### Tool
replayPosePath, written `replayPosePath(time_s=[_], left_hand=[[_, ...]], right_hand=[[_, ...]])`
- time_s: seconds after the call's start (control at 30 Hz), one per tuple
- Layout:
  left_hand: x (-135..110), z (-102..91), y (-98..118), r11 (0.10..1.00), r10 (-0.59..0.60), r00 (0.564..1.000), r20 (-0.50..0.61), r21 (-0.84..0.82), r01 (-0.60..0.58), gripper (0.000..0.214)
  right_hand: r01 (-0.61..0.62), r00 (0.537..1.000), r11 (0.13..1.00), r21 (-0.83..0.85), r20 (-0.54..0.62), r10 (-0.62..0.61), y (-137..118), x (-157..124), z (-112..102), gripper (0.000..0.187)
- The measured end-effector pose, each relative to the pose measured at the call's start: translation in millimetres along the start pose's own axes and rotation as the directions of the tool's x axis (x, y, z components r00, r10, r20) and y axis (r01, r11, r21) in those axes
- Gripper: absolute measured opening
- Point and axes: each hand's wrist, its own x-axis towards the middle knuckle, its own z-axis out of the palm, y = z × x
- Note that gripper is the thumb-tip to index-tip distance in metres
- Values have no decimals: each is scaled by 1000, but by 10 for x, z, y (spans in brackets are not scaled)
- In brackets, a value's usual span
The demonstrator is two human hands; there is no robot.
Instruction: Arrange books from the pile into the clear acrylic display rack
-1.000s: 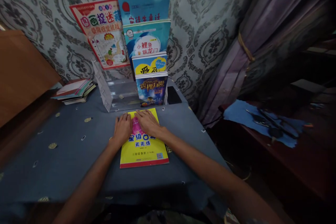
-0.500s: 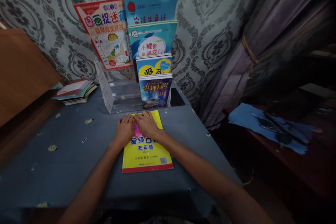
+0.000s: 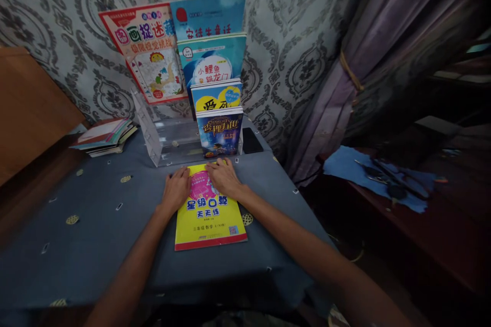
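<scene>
A yellow workbook with a pink emblem and a red bottom strip lies flat on the table. My left hand rests at its upper left edge, fingers stretched forward. Across the upper right part of the cover lies my right hand, its fingers extended and flat. Just beyond them stands a clear tiered book rack. In its right column are a dark blue book, a yellow-and-blue book, a teal book and a blue book. A red-bordered book stands at the back left.
Left of the rack is a stack of books, near a brown wooden panel. A black phone-like slab lies right of the rack. A blue cloth with dark tools sits on a separate surface beyond the purple curtain.
My hands have moved apart, from the middle of the workbook's top toward its two sides, baring the pink emblem. The whole view has shifted slightly.
</scene>
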Motion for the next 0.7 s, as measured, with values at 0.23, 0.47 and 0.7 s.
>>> replayPosePath(time_s=[0.23,0.47,0.7], left_hand=[[-5,13,-24,1000,11,1000,-9,-3,-11,40],[11,23,-78,997,73,997,-28,38,-72,38],[340,75,-195,935,333,942,30,-141,-326,40]], right_hand=[[-83,996,996,-11,-30,83,268,-196,-26,33],[-135,989,989,54,-55,138,358,-280,12,36],[-114,993,983,141,-21,118,451,-270,27,39]])
